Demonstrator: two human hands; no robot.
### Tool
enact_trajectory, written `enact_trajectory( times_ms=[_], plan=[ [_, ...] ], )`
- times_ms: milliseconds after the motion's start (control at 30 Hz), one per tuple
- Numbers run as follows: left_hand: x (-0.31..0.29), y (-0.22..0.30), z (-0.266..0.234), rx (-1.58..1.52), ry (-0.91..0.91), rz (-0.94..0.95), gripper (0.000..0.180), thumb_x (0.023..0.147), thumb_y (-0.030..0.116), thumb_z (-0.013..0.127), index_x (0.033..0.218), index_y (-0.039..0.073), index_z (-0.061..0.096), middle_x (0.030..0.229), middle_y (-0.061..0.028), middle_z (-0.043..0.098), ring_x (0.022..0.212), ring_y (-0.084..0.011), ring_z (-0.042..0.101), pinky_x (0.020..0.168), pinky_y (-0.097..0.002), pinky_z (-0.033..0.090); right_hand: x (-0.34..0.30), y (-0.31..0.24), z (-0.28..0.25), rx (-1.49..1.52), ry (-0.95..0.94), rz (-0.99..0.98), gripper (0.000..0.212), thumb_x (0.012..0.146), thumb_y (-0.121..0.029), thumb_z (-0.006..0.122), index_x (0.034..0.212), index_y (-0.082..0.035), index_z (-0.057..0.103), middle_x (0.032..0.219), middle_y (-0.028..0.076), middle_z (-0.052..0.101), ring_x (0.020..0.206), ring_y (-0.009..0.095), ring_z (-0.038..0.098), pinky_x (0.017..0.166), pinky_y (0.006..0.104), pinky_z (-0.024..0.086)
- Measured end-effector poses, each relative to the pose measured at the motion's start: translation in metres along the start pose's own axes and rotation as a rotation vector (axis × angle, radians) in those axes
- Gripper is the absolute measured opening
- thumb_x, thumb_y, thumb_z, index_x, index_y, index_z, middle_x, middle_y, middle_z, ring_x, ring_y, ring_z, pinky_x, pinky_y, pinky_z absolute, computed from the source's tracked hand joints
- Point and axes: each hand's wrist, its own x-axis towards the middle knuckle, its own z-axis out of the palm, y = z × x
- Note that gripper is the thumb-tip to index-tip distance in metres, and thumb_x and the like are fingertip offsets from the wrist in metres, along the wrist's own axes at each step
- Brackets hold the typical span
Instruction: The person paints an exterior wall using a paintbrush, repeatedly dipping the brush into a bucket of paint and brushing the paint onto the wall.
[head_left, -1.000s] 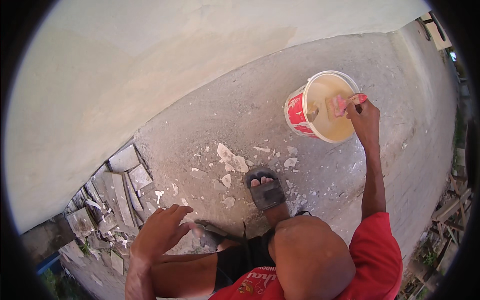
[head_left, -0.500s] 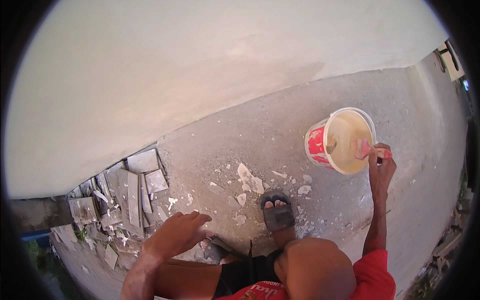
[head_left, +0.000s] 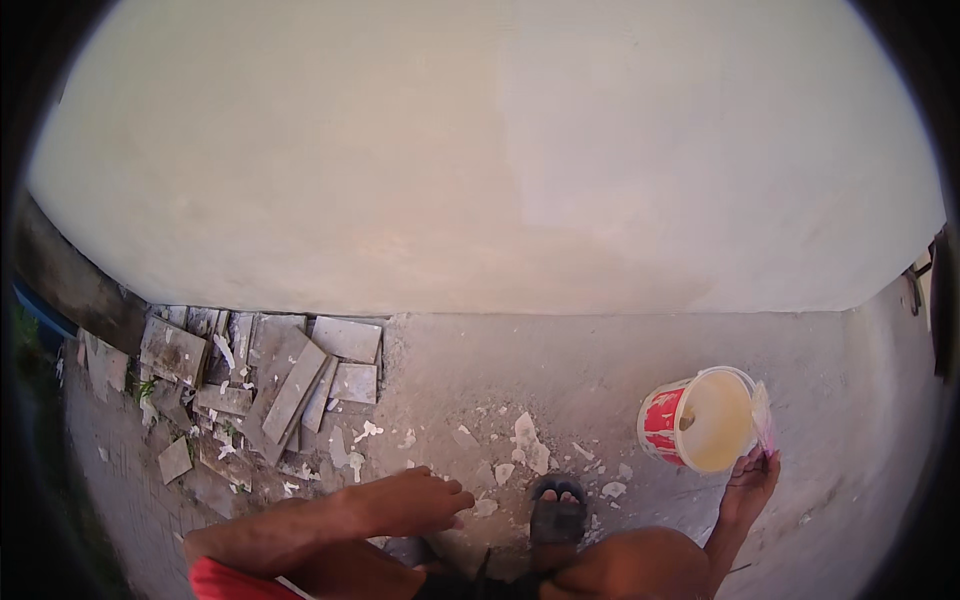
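Note:
My right hand grips a paintbrush by its pinkish handle, just outside the right rim of a paint bucket. The brush stands upright, its bristles pale and coated. The white bucket has a red label and is tilted in view, with cream-coloured paint inside and a dark mark on its inner wall. My left hand hangs near my left knee, fingers loosely bent and a little apart, with nothing visible in it. Ahead rises a wall, partly pale and partly a warmer cream.
A heap of broken tiles lies against the wall's foot at left. White flakes are scattered over the concrete floor around my sandalled foot. A blue edge shows at far left.
The brush has come out of the bucket's opening to its right rim and turned upright. My view has swung up toward the wall. My left hand remains near my knee.

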Motion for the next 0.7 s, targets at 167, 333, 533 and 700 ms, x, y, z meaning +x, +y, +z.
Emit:
enact_trajectory(
  times_ms=[167,333,533,700],
  plan=[
    [-0.001,0.030,-0.013,0.188,0.171,0.317,0.036,0.090,0.018,0.060,0.123,0.003,0.055,0.109,-0.0105,0.063,0.109,-0.0274,0.065,0.095,-0.0410,0.048,-0.002,0.010,0.133,-0.093,-0.394,-0.114,0.022,0.102,-0.021,0.062,0.118,-0.006,0.056,0.107,0.005,0.069,0.098,0.014,0.070,0.077,0.0314,0.060],
    [-0.035,0.078,-0.029,0.313,0.412,0.490,0.032,0.088,0.013,0.060,0.117,0.001,0.052,0.102,-0.0079,0.061,0.105,-0.0242,0.065,0.091,-0.0373,0.048,-0.033,0.011,0.288,-0.574,-0.748,-0.416,0.023,0.095,-0.003,0.065,0.117,-0.003,0.060,0.109,0.011,0.069,0.092,0.018,0.070,0.078,0.0330,0.057],
    [-0.044,0.080,0.018,0.167,0.449,0.467,0.023,0.090,0.017,0.057,0.111,0.009,0.063,0.110,-0.0045,0.065,0.108,-0.0205,0.061,0.090,-0.0371,0.045,-0.037,0.010,0.382,-0.908,-1.267,-1.287,0.029,0.082,0.010,0.073,0.109,0.001,0.066,0.104,0.014,0.070,0.091,0.023,0.071,0.076,0.0320,0.058],
    [-0.044,0.070,0.053,0.070,0.505,0.371,0.019,0.090,0.018,0.058,0.103,0.008,0.067,0.100,-0.0074,0.068,0.095,-0.0239,0.066,0.084,-0.0394,0.048,-0.034,0.012,0.434,-0.793,-1.246,-1.393,0.029,0.083,0.010,0.073,0.110,0.000,0.066,0.106,0.013,0.071,0.091,0.024,0.071,0.074,0.0319,0.058]
  ],
)
